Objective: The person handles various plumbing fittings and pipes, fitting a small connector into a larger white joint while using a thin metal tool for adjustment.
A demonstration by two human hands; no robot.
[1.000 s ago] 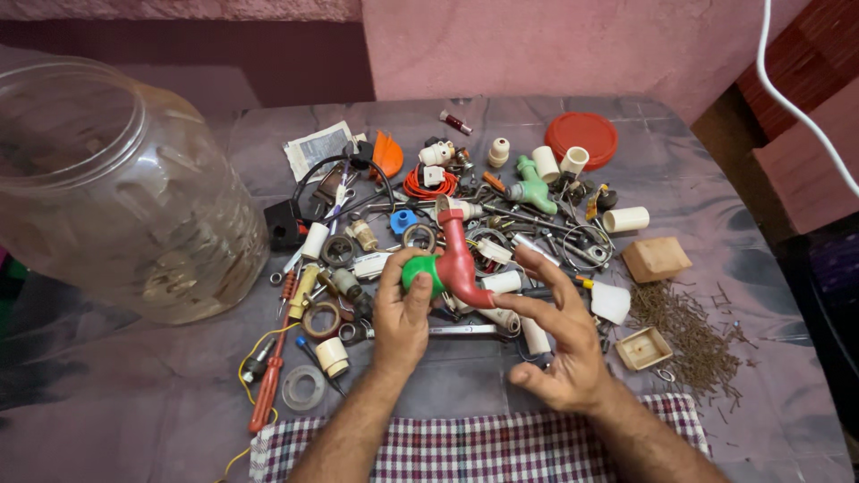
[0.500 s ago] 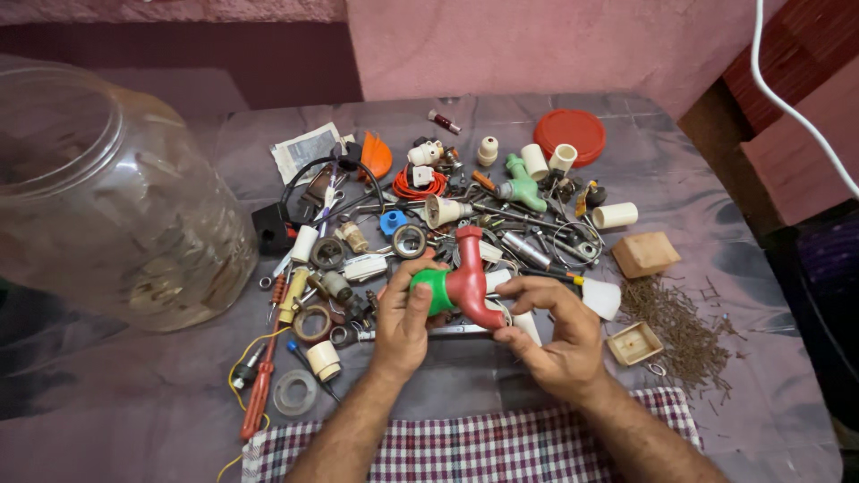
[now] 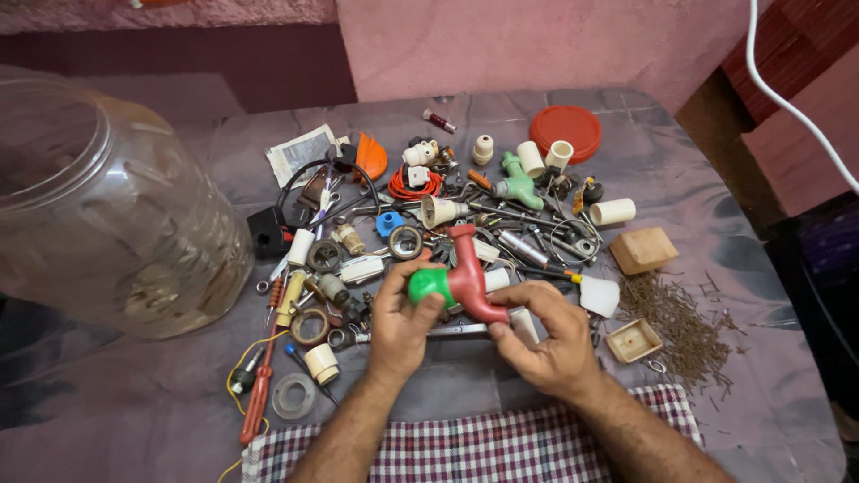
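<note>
Both hands hold a red plastic tap [image 3: 470, 277] with a green knob [image 3: 428, 286] above a heap of small hardware. My left hand [image 3: 400, 322] grips the green knob end with thumb and fingers. My right hand [image 3: 541, 335] pinches the lower red end of the tap. Under the hands lies a flat metal tool [image 3: 456, 330] on the grey table [image 3: 134, 402].
A big clear jar [image 3: 107, 215] lies on its side at the left. A red lid [image 3: 565, 131], a green tap [image 3: 517, 186], white fittings, orange wire coil [image 3: 413, 186], a red screwdriver [image 3: 259, 394], a wooden block [image 3: 642, 249] and several loose nails [image 3: 684, 326] surround the hands. A checked cloth [image 3: 483, 447] covers the front edge.
The red tap has been lifted off the pile and drawn closer. My right hand moved from the table onto the tap's lower end; my left kept the green knob.
</note>
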